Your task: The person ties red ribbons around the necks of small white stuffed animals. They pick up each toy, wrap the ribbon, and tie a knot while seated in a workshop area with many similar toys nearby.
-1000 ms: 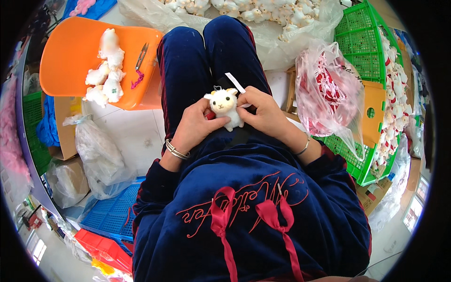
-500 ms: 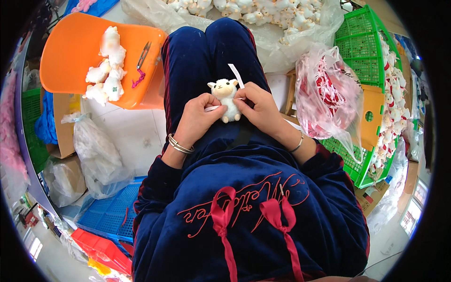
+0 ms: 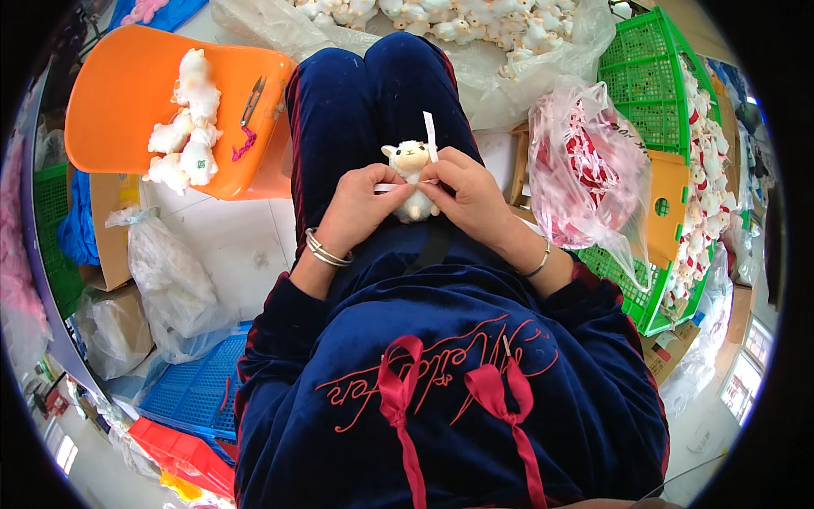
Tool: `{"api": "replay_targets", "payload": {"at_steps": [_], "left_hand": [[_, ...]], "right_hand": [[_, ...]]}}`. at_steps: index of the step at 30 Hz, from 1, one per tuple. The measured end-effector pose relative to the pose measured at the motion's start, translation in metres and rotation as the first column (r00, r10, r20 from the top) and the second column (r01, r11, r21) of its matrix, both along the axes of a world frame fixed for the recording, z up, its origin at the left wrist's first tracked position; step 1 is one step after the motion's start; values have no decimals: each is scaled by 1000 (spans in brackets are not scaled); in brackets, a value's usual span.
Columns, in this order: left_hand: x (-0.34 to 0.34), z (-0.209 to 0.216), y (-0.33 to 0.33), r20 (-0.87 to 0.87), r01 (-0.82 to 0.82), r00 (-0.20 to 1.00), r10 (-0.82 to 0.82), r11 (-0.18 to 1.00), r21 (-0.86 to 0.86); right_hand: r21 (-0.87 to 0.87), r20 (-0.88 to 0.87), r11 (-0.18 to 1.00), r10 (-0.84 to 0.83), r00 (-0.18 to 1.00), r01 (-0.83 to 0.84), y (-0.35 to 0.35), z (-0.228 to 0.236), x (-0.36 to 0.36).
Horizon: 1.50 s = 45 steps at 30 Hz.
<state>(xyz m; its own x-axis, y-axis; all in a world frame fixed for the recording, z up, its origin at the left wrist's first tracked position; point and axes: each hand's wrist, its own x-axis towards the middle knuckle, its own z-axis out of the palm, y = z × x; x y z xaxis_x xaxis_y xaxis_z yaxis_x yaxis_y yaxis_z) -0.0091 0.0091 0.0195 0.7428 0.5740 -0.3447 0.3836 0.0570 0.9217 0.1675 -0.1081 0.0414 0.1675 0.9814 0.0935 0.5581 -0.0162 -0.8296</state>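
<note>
Item: small white plush sheep, cream face, upright on the lap of a seated person in dark blue clothes. It sits between both hands, over the thighs.

Left hand: fingers closed on one end of a white ribbon, thumb and forefinger pinching it against the toy's left side. Two bangles at the wrist.

Right hand: fingers closed on the same ribbon at the toy's right side, touching the plush body. One loose end of the ribbon stands up just beside the sheep's head. One thin bangle at the wrist.

Surroundings, person's left: orange plastic chair, holding a heap of white plush toys, a pair of small snips and a scrap of pink thread. Below it, cardboard boxes and clear plastic bags; a blue crate and a red crate near the lower edge.

Surroundings, ahead: large clear bag of white plush toys, past the knees.

Surroundings, person's right: clear bag of red and white ribbon pieces, just beside the right thigh; green plastic basket behind it, with more plush toys along its far side.
</note>
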Motion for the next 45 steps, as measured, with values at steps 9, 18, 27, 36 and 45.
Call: {"api": "replay_targets", "payload": {"at_steps": [9,18,27,36,45], "left_hand": [[-12,-6,-3,98,-177,983,153,926,334],[-10,-7,1,-43,-30,998,45,951,309],[11,-9,-6,-215,122,977,-17,865,486],[7,-7,0,78,-66,996,43,942,329],[-6,3,8,-35,-26,999,38,955,296]], "right_hand": [[-4,196,991,130,972,-132,28,-9,-13],[-92,-30,985,144,989,-147,29,-9,-5],[-120,112,975,198,974,-184,32,-4,2],[-91,-103,993,63,993,-72,26,-4,6],[-132,-138,987,76,987,-95,32,-9,5]]}}
